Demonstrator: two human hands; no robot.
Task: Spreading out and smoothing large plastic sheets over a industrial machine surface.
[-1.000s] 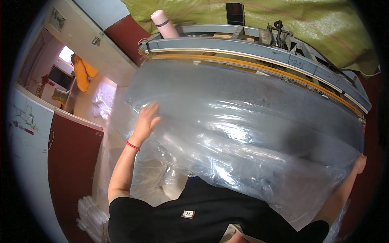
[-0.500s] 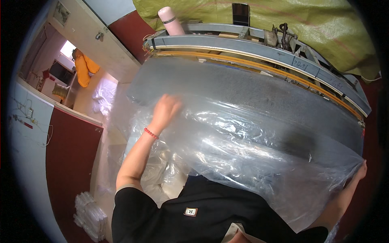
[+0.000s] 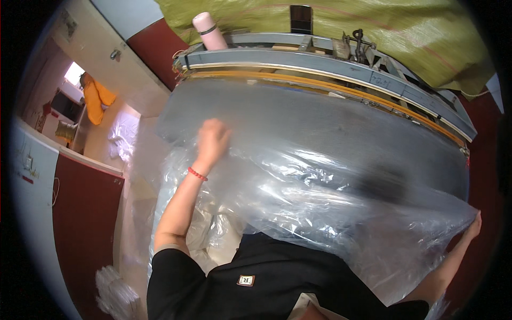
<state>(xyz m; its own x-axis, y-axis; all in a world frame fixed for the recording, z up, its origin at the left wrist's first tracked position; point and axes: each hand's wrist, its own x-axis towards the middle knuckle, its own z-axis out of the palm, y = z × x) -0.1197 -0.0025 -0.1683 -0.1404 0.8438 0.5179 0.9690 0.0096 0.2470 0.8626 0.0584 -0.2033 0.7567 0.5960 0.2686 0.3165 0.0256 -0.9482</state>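
Note:
A large clear plastic sheet [image 3: 320, 186] stretches in front of me over a flat grey surface [image 3: 298, 112], its folds shining. My left hand [image 3: 213, 140], with a red bead bracelet at the wrist, is closed over the left part of the sheet. Its fingertips are blurred, but the sheet runs taut from it toward the right. Far to the right, my right hand [image 3: 472, 225] pinches the sheet's corner, drawing it to a point. Crumpled plastic lies under my left forearm.
Behind the grey surface runs a long grey metal frame [image 3: 277, 57] with an orange strip [image 3: 298, 80]. A pink bottle [image 3: 210, 33] stands by its left end; a green tarp [image 3: 416, 42] hangs behind. A door [image 3: 114, 53] stands ajar at left. Plastic bundles [image 3: 118, 293] lie lower left.
The whole view has shifted slightly, with the frame and door now farther left. My left hand has moved a little within the sheet's left part; my right hand keeps its hold on the corner.

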